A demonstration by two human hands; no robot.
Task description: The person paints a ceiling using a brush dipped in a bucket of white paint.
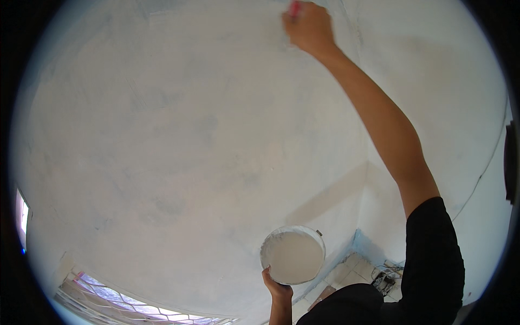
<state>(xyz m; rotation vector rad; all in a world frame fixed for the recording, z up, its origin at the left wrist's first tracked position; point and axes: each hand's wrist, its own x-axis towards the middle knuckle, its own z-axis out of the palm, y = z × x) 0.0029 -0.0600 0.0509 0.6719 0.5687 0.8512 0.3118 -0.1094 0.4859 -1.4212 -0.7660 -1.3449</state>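
Note:
My right hand (309,30) is raised high at the top centre, closed on a red-handled tool (296,8) against the white, patchily coated wall (179,130). The tool's working end is hidden behind the hand. Low in the middle, my left hand (279,284) grips a round white bucket (292,254) holding thick off-white liquid, its thumb over the rim.
A barred window (124,298) runs along the lower left, with a narrow opening (23,216) at the far left. The right wall (444,92) has a thin cable. Below the corner's blue band (368,244) are floor tiles (346,271) with tangled cables and dark objects (383,283).

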